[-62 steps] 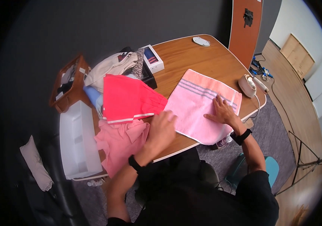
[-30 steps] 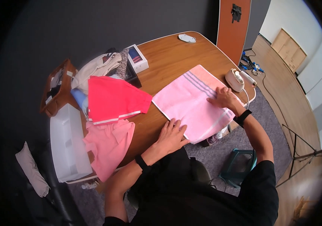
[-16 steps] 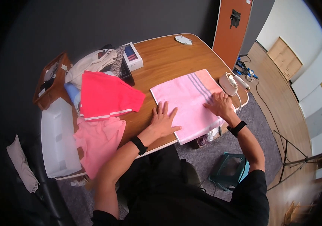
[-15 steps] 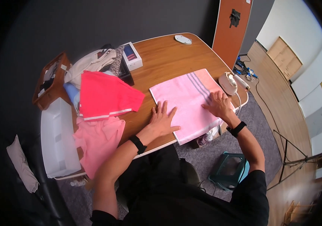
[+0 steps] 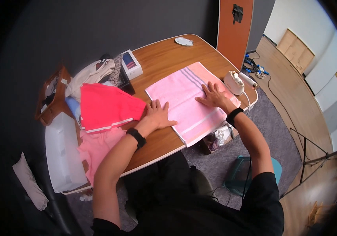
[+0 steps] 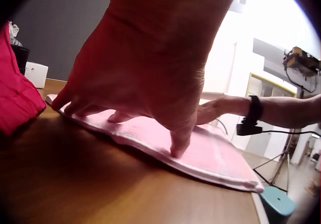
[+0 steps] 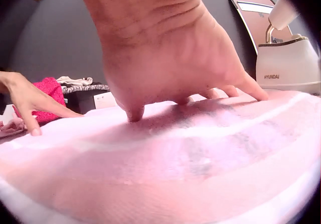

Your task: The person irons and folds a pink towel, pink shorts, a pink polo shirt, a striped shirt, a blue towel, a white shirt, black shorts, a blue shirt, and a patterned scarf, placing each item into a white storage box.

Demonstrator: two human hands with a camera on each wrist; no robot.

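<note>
A pink towel (image 5: 184,106) with grey stripes and a peach end lies flat on the wooden table (image 5: 164,143), its near corner at the front edge. My left hand (image 5: 157,116) rests on the towel's left edge, fingers spread; the left wrist view shows its thumb and fingertips touching the cloth along the hem. On the towel's right half, near the stripes, my right hand (image 5: 215,97) presses down with fingers spread, fingertips on the fabric in the right wrist view. Bright red shorts (image 5: 107,106) lie just left of my left hand, partly over a pink garment (image 5: 97,147).
A white garment steamer (image 5: 234,83) stands beyond the towel's right corner, its cord hanging off the table. At the left are a translucent bin (image 5: 64,153), a brown basket (image 5: 54,94), piled clothes (image 5: 89,76) and a white box (image 5: 132,65). A teal stool (image 5: 237,175) stands below.
My left hand has gone from beside the pink garment to the towel's left edge. The towel has shifted and turned on the table. My right hand has stayed on it, moving toward the stripes.
</note>
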